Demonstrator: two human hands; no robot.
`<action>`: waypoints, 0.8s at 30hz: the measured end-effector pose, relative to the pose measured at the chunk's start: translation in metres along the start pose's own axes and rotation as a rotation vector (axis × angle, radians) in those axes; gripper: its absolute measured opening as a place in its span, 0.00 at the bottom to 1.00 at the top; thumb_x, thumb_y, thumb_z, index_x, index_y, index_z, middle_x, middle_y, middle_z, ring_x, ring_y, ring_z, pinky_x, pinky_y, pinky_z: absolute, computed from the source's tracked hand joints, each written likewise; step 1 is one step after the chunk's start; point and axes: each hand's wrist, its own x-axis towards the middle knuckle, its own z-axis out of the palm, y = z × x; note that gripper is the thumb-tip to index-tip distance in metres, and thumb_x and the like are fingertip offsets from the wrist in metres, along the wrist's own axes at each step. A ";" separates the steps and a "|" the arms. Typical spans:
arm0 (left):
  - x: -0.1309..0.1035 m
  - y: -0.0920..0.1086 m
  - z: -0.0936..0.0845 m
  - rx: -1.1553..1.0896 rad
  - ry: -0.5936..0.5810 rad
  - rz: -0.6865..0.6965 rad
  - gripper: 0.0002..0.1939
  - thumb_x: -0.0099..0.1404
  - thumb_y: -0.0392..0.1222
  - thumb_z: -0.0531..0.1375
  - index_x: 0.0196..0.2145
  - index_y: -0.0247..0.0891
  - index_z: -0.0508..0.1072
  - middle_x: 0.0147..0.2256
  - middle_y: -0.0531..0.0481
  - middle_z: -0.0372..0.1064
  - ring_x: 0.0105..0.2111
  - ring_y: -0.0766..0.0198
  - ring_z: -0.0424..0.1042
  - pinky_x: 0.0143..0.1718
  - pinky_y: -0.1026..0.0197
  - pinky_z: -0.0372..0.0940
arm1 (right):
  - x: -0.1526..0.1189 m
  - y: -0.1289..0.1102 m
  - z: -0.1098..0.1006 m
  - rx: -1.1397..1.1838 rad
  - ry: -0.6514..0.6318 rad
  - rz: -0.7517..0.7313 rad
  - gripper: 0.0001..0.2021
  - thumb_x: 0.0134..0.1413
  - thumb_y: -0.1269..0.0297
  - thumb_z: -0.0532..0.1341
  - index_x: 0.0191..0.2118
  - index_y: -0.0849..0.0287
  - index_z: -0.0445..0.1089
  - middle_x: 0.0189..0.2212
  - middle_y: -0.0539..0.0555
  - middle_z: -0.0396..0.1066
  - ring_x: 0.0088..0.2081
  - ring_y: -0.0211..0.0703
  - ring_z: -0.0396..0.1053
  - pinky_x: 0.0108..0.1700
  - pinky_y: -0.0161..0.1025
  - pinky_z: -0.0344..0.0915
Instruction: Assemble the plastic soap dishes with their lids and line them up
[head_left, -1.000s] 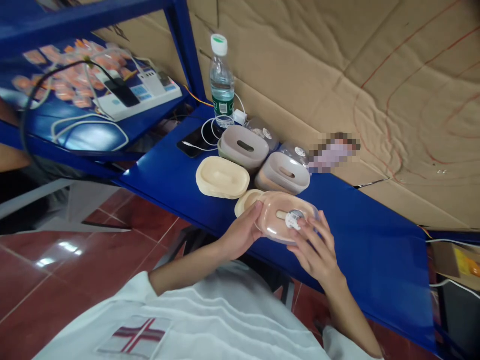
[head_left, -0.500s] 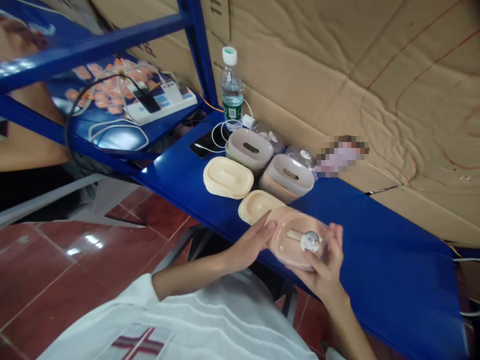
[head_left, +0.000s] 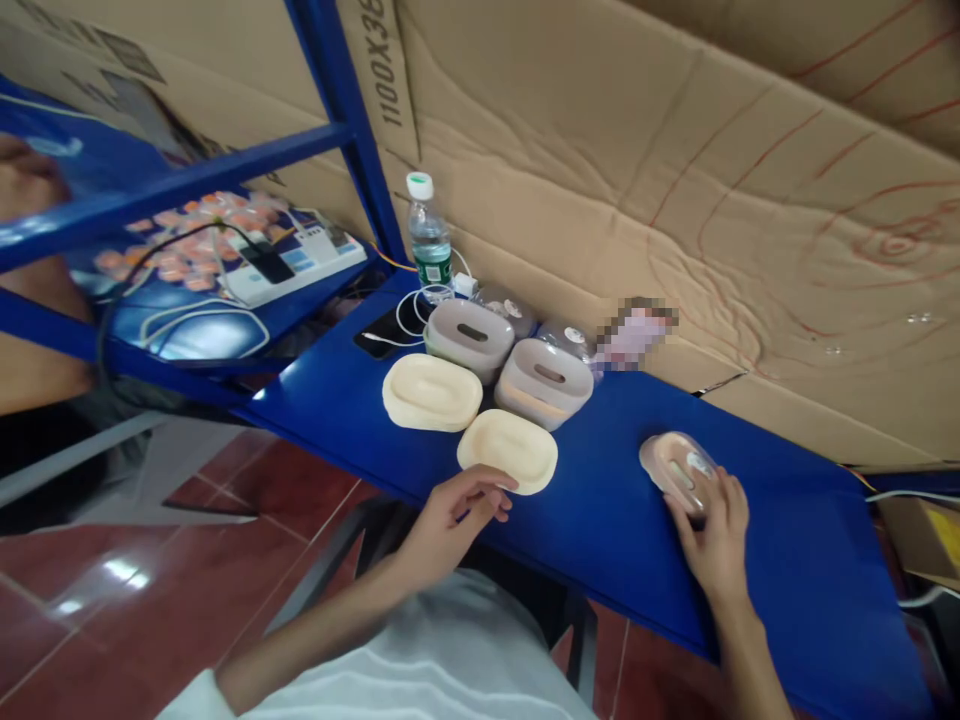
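Note:
My right hand (head_left: 716,530) is wrapped round a pinkish oval box (head_left: 673,465) in clear plastic, with a round white label on its top, at the right part of the blue table. My left hand (head_left: 469,510) has loosely bent fingers, with nothing visible between them. Its index fingertip lies at the near edge of a cream oval lid (head_left: 510,445); whether it presses on it I cannot tell. A second group of cream lids (head_left: 431,388) lies to the left. Behind the lids are two greyish oval covers with slots, the left cover (head_left: 469,335) and the right cover (head_left: 547,375).
Wrapped boxes (head_left: 510,308) stand at the back by the cardboard wall (head_left: 540,190). A water bottle (head_left: 430,240), a phone (head_left: 379,332) and a white cable are at the table's back left. Beyond the blue frame (head_left: 247,165), orange pieces (head_left: 199,250) lie on another table.
The wrapped pinkish box has moved from between both hands to the right over the table, in my right hand. My left hand has let go and moved left to the cream lid.

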 end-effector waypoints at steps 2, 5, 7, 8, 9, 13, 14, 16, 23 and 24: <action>-0.001 -0.001 -0.006 0.078 0.062 0.099 0.14 0.76 0.50 0.62 0.46 0.38 0.81 0.42 0.43 0.79 0.37 0.61 0.79 0.40 0.58 0.76 | 0.004 0.026 0.002 -0.039 0.007 0.018 0.34 0.68 0.46 0.64 0.71 0.58 0.62 0.72 0.71 0.57 0.73 0.74 0.55 0.69 0.77 0.58; -0.002 -0.003 -0.016 0.244 0.153 0.270 0.09 0.76 0.43 0.61 0.45 0.40 0.82 0.44 0.43 0.80 0.41 0.60 0.80 0.43 0.58 0.76 | 0.023 0.032 0.001 -0.188 -0.018 0.074 0.38 0.68 0.40 0.61 0.74 0.58 0.59 0.75 0.74 0.52 0.75 0.81 0.50 0.67 0.84 0.52; -0.002 -0.004 -0.023 0.334 0.192 0.353 0.08 0.76 0.39 0.61 0.45 0.41 0.82 0.45 0.44 0.80 0.45 0.59 0.80 0.48 0.57 0.75 | 0.039 0.011 -0.002 -0.273 -0.040 0.060 0.40 0.69 0.40 0.61 0.76 0.56 0.56 0.76 0.74 0.48 0.75 0.83 0.47 0.66 0.86 0.49; -0.002 -0.005 -0.026 0.349 0.199 0.368 0.08 0.76 0.38 0.61 0.46 0.42 0.82 0.46 0.44 0.79 0.46 0.59 0.79 0.49 0.57 0.75 | 0.047 -0.007 -0.003 -0.262 -0.058 0.018 0.39 0.70 0.42 0.61 0.77 0.55 0.55 0.77 0.72 0.49 0.75 0.82 0.48 0.67 0.84 0.49; -0.002 -0.007 -0.029 0.341 0.203 0.369 0.08 0.76 0.38 0.61 0.46 0.42 0.82 0.46 0.44 0.79 0.46 0.59 0.79 0.49 0.57 0.75 | 0.054 -0.030 -0.003 -0.215 -0.088 -0.048 0.37 0.71 0.45 0.61 0.77 0.54 0.55 0.76 0.71 0.52 0.76 0.78 0.49 0.69 0.80 0.51; -0.001 -0.007 -0.034 0.194 0.235 0.303 0.08 0.76 0.42 0.61 0.47 0.42 0.82 0.47 0.44 0.77 0.41 0.61 0.79 0.43 0.59 0.77 | 0.071 -0.134 0.006 0.086 -0.310 -0.418 0.30 0.72 0.53 0.62 0.74 0.51 0.60 0.69 0.62 0.67 0.71 0.60 0.62 0.71 0.61 0.58; -0.001 -0.006 -0.034 0.154 0.251 0.282 0.08 0.76 0.43 0.62 0.46 0.41 0.82 0.47 0.45 0.77 0.41 0.61 0.79 0.42 0.59 0.77 | 0.073 -0.157 0.012 0.126 -0.352 -0.492 0.29 0.72 0.54 0.63 0.73 0.53 0.61 0.68 0.61 0.69 0.70 0.57 0.65 0.72 0.59 0.57; -0.002 -0.001 -0.035 0.087 0.273 0.222 0.09 0.76 0.45 0.63 0.45 0.40 0.82 0.45 0.45 0.77 0.41 0.61 0.78 0.40 0.60 0.77 | 0.077 -0.190 0.024 0.185 -0.366 -0.589 0.25 0.72 0.57 0.64 0.69 0.55 0.66 0.64 0.60 0.74 0.65 0.53 0.70 0.71 0.56 0.57; -0.023 0.013 -0.065 -0.184 0.046 -0.151 0.16 0.76 0.52 0.63 0.46 0.37 0.84 0.45 0.41 0.80 0.44 0.55 0.80 0.43 0.57 0.78 | 0.095 -0.206 0.030 0.481 -0.238 -0.469 0.18 0.68 0.72 0.66 0.60 0.54 0.74 0.54 0.56 0.82 0.53 0.47 0.80 0.57 0.50 0.71; -0.025 0.011 -0.068 -0.263 -0.002 -0.208 0.18 0.76 0.54 0.62 0.47 0.37 0.84 0.46 0.39 0.81 0.45 0.53 0.81 0.44 0.56 0.78 | 0.095 -0.207 0.025 0.515 -0.224 -0.439 0.19 0.67 0.73 0.67 0.60 0.53 0.74 0.52 0.56 0.82 0.51 0.47 0.80 0.56 0.50 0.72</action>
